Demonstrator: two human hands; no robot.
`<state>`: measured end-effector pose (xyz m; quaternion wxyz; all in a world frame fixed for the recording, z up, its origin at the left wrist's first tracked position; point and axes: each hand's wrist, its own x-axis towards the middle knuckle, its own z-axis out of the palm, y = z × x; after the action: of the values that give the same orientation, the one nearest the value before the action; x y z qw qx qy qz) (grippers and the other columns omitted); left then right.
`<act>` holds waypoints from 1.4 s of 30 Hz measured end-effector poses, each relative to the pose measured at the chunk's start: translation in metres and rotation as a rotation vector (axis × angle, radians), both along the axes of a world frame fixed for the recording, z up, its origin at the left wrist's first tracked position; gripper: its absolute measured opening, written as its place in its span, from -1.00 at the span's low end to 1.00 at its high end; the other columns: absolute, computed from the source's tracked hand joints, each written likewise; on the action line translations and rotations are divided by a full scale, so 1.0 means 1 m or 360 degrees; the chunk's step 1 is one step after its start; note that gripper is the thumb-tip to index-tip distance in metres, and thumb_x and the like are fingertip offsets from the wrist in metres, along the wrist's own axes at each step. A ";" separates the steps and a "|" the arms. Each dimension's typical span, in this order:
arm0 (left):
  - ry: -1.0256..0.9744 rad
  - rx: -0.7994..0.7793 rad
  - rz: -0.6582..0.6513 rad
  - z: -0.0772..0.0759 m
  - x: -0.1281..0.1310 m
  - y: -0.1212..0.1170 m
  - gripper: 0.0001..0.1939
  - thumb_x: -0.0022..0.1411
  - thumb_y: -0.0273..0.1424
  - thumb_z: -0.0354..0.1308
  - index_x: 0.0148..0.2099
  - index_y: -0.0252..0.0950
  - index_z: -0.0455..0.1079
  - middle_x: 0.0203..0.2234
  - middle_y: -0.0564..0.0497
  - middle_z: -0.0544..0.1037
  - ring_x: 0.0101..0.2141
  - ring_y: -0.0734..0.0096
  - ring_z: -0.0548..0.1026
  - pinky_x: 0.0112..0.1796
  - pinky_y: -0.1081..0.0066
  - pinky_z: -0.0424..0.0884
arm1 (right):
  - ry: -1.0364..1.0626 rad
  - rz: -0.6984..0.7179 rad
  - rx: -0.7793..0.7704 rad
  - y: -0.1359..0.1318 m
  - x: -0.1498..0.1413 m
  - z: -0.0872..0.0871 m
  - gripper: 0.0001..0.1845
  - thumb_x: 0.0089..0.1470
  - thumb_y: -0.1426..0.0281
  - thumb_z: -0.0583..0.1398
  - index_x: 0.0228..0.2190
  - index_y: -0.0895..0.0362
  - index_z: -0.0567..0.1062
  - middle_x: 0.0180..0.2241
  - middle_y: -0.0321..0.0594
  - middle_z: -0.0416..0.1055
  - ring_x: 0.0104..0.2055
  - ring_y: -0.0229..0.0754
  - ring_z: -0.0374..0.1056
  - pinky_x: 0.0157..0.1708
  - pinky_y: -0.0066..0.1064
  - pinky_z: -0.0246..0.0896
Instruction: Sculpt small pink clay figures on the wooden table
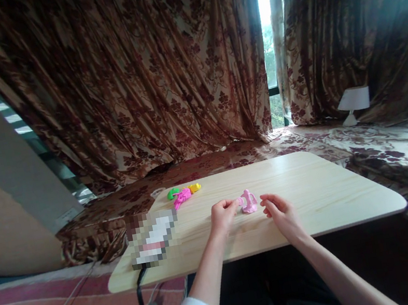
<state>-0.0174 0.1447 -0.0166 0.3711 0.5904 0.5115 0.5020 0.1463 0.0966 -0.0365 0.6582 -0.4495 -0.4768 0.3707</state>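
A small light-pink plastic piece (249, 202) is near the middle of the pale wooden table (324, 189). Its exact kind is too small to tell. My left hand (223, 216) pinches its left edge between thumb and fingers. Just right of the piece, my right hand (280, 211) is held with loosely bent fingers slightly apart, and a gap separates it from the pink piece. Farther back on the left lie a bright pink toy piece (182, 197), a green piece (173, 193) and a yellow piece (195, 187), close together.
At the table's left side lies a blurred-out flat item (155, 237), with a black strap (140, 298) hanging over the edge. Patterned curtains (159, 76) stand behind. A white lamp (353, 100) is at the back right, and a striped bed cover (68, 302) on the left.
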 end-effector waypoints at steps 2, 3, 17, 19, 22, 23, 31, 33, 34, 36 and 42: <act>0.0009 -0.0016 0.0021 0.000 0.003 0.002 -0.68 -0.11 -0.16 0.22 -0.53 -0.36 0.43 -0.76 0.11 0.34 -0.67 0.58 0.21 -0.58 0.53 0.12 | -0.0003 -0.0010 0.0001 0.000 -0.001 0.000 -0.71 -0.02 0.24 0.14 -0.29 0.16 0.45 -0.41 -0.22 0.43 -0.47 -0.27 0.30 -0.46 -0.46 0.20; 0.0013 -0.0021 0.0033 0.000 0.005 0.002 -0.69 -0.12 -0.16 0.22 -0.54 -0.36 0.43 -0.76 0.12 0.33 -0.67 0.59 0.21 -0.58 0.53 0.11 | 0.0001 -0.0019 0.0002 0.000 -0.001 0.000 -0.72 -0.02 0.24 0.14 -0.29 0.16 0.46 -0.41 -0.22 0.43 -0.47 -0.28 0.30 -0.47 -0.46 0.20; 0.0011 0.0030 0.0053 0.002 0.009 0.000 -0.73 -0.14 -0.21 0.22 -0.60 -0.35 0.39 -0.78 0.13 0.32 -0.69 0.58 0.20 -0.59 0.53 0.11 | -0.0029 -0.0024 0.0049 -0.001 -0.003 -0.001 -0.71 -0.03 0.25 0.13 -0.31 0.18 0.47 -0.43 -0.19 0.43 -0.48 -0.25 0.31 -0.47 -0.43 0.24; 0.0015 0.0041 0.0051 0.002 0.009 0.000 -0.73 -0.14 -0.21 0.22 -0.59 -0.35 0.40 -0.78 0.12 0.32 -0.69 0.58 0.20 -0.59 0.53 0.12 | -0.0038 -0.0020 0.0055 -0.001 -0.002 -0.001 -0.70 -0.04 0.25 0.14 -0.31 0.18 0.48 -0.43 -0.19 0.44 -0.48 -0.25 0.31 -0.45 -0.42 0.25; 0.0026 0.0056 0.0042 0.006 0.007 -0.006 -0.73 -0.12 -0.22 0.22 -0.56 -0.36 0.42 -0.77 0.12 0.34 -0.67 0.56 0.23 -0.58 0.53 0.14 | -0.0055 -0.0027 0.0049 -0.002 -0.001 -0.001 -0.72 -0.02 0.26 0.13 -0.31 0.17 0.47 -0.44 -0.20 0.44 -0.48 -0.26 0.30 -0.45 -0.43 0.24; 0.0027 0.0067 0.0034 0.007 0.007 -0.009 -0.73 -0.10 -0.22 0.21 -0.55 -0.36 0.43 -0.76 0.11 0.35 -0.66 0.55 0.25 -0.57 0.53 0.15 | -0.0063 -0.0021 0.0049 -0.002 -0.002 0.000 -0.72 -0.01 0.26 0.13 -0.30 0.17 0.47 -0.44 -0.20 0.44 -0.48 -0.26 0.30 -0.44 -0.44 0.23; -0.0119 0.0254 -0.0131 0.002 0.009 -0.049 -0.75 0.04 -0.23 0.14 -0.39 -0.34 0.46 -0.55 0.03 0.49 -0.50 0.47 0.39 -0.41 0.50 0.29 | -0.0365 0.0421 0.0195 -0.007 -0.018 0.011 -0.72 0.03 0.22 0.13 -0.36 0.15 0.53 -0.46 -0.24 0.45 -0.41 -0.21 0.33 -0.40 -0.45 0.23; -0.0183 0.0255 -0.0123 -0.003 0.011 -0.052 -0.76 0.05 -0.24 0.14 -0.36 -0.34 0.44 -0.51 0.02 0.51 -0.46 0.46 0.42 -0.39 0.50 0.31 | -0.0336 0.0414 0.0198 -0.006 -0.022 0.010 -0.72 0.03 0.22 0.14 -0.37 0.15 0.53 -0.48 -0.25 0.45 -0.42 -0.20 0.34 -0.40 -0.44 0.24; -0.0219 0.0251 -0.0116 -0.005 0.011 -0.053 -0.76 0.04 -0.24 0.15 -0.33 -0.34 0.44 -0.48 0.01 0.52 -0.44 0.44 0.43 -0.38 0.49 0.33 | -0.0325 0.0419 0.0191 -0.005 -0.023 0.008 -0.72 0.02 0.22 0.14 -0.36 0.15 0.52 -0.49 -0.25 0.45 -0.41 -0.20 0.35 -0.40 -0.44 0.24; -0.0273 0.0252 -0.0118 -0.008 0.011 -0.053 -0.74 0.03 -0.26 0.16 -0.26 -0.33 0.43 -0.40 -0.02 0.53 -0.37 0.40 0.46 -0.34 0.47 0.36 | -0.0337 0.0443 0.0185 -0.004 -0.023 0.005 -0.71 0.02 0.22 0.14 -0.35 0.16 0.52 -0.48 -0.24 0.46 -0.39 -0.18 0.36 -0.40 -0.44 0.25; -0.0244 0.0313 -0.0106 -0.011 0.010 -0.056 -0.80 0.05 -0.29 0.15 -0.33 -0.33 0.45 -0.40 -0.04 0.55 -0.35 0.35 0.49 -0.25 0.40 0.39 | -0.0574 0.0240 0.0210 -0.005 -0.026 -0.002 -0.76 0.02 0.25 0.14 -0.38 0.13 0.54 -0.49 -0.24 0.47 -0.44 -0.19 0.35 -0.43 -0.43 0.24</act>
<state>-0.0075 0.0892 -0.0276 0.3660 0.6004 0.4100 0.5809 0.1206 0.0916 -0.0386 0.5605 -0.4277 -0.6424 0.3003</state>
